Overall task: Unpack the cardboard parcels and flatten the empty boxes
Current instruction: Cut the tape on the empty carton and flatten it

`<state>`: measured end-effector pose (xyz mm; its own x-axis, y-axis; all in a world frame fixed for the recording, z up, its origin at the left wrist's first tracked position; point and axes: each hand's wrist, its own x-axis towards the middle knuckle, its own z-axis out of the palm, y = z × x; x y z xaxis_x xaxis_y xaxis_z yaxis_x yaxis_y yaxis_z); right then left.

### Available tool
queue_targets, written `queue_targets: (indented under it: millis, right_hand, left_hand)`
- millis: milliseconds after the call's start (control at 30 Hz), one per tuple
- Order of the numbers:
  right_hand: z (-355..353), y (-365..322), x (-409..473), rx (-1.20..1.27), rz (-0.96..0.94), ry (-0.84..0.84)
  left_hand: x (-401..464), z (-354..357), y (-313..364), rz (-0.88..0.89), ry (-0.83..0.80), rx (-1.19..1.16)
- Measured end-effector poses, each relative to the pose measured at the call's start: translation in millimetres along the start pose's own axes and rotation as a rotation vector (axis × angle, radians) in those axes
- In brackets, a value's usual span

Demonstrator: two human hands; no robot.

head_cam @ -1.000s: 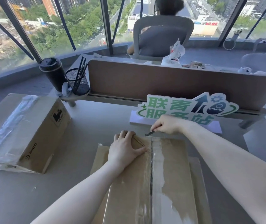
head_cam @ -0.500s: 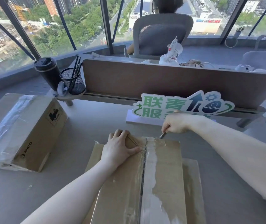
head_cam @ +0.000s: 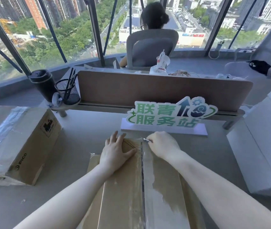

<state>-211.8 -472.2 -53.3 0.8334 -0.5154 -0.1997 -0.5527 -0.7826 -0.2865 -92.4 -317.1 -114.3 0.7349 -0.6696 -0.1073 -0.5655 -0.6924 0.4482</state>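
Pressing left hand point(head_cam: 117, 154) on box point(head_cam: 123, 195), blade point(head_cam: 146, 140) at far edge

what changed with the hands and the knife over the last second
The right hand, gripping the small knife, shifted its blade along the far end of the box by the taped seam. The left hand stayed flat on the box; the second box did not move.

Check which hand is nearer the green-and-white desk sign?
Right. The right hand, gripping a small blade, sits at the parcel's far edge just below the sign. The left hand lies flat on the parcel, further back and to the left.
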Motion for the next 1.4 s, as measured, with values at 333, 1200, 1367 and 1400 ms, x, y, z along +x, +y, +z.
queue_targets:
  millis: [333, 1200, 1367, 1400]
  right_hand:
    - [9.8, -58.9, -14.9, -0.11, 0.273, 0.011]
    - [42.3, -74.8, -164.9, 0.01, 0.284, -0.056]
    - [48.3, -74.3, -180.1, 0.016, 0.245, -0.022]
    - [49.3, -75.2, -184.6, 0.0, 0.249, -0.024]
  left_hand:
    - [-51.0, 7.1, -16.4, 0.172, -0.123, 0.184]
    - [-136.9, 2.9, -25.6, 0.269, -0.177, 0.199]
    - [-173.4, 14.8, -38.8, 0.265, -0.151, 0.22]
    - [-174.5, 16.6, -38.0, 0.258, -0.135, 0.215]
